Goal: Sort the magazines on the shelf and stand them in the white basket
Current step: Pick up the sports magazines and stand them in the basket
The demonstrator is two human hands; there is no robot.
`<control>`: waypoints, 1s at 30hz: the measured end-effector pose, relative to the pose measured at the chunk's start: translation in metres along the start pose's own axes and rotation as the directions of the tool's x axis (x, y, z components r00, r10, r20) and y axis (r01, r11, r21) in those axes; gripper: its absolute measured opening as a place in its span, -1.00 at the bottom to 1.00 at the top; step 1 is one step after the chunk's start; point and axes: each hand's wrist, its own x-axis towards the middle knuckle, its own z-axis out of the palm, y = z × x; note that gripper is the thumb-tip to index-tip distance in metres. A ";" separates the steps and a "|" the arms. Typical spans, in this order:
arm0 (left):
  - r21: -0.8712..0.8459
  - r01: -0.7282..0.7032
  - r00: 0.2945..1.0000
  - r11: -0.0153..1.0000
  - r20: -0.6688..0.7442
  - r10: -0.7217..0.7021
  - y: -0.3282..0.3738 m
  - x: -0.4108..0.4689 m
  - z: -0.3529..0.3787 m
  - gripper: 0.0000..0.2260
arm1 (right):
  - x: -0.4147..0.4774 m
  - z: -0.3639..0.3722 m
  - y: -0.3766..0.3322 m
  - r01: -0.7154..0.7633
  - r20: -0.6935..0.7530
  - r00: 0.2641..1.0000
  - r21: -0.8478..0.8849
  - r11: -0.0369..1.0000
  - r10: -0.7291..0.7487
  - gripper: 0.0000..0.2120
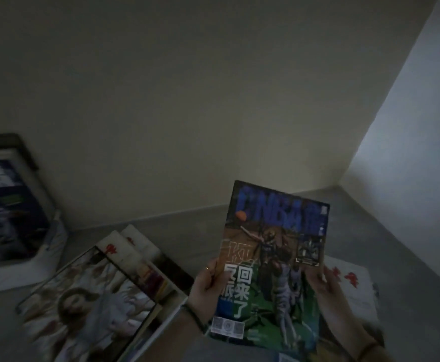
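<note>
I hold an NBA magazine (271, 265) upright over the shelf, its cover with a basketball player facing me. My left hand (206, 288) grips its left edge and my right hand (326, 286) grips its right edge. A fanned pile of magazines (96, 296) lies on the shelf at lower left, the top one showing a person's picture. Another white magazine with red marks (352, 286) lies flat under my right hand. A white basket (44, 259) stands at the far left with a dark blue magazine (4, 205) upright inside it.
The grey shelf surface (187, 231) runs back to a pale rear wall (187, 100) and a lighter side wall (409, 126) on the right. The scene is dim and slightly blurred.
</note>
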 end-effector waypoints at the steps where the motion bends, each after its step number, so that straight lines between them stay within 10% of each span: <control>1: -0.022 -0.040 0.999 0.999 -0.008 0.040 0.008 -0.004 -0.021 -0.81 | 0.000 0.016 -0.015 0.009 0.046 0.999 0.014 1.000 -0.009 -0.89; 7: -0.033 -0.145 0.954 0.989 -0.270 0.131 0.064 -0.042 -0.167 -0.86 | -0.035 0.137 -0.096 0.279 0.345 0.909 -0.084 0.957 -0.235 -0.89; 16: 0.199 -0.216 0.837 0.956 -0.467 0.286 0.170 -0.075 -0.382 -0.92 | -0.108 0.354 -0.187 0.663 0.342 0.679 0.094 0.743 -0.649 -0.89; 19: 0.245 -0.251 0.743 0.937 -0.572 0.348 0.196 -0.065 -0.434 -0.78 | -0.118 0.410 -0.212 0.682 0.381 0.607 0.200 0.703 -0.697 -0.57; 30: 0.072 -0.164 0.689 0.984 -0.705 0.166 0.167 0.009 -0.535 -0.88 | -0.077 0.531 -0.193 0.617 0.439 0.703 0.014 0.787 -0.559 -0.42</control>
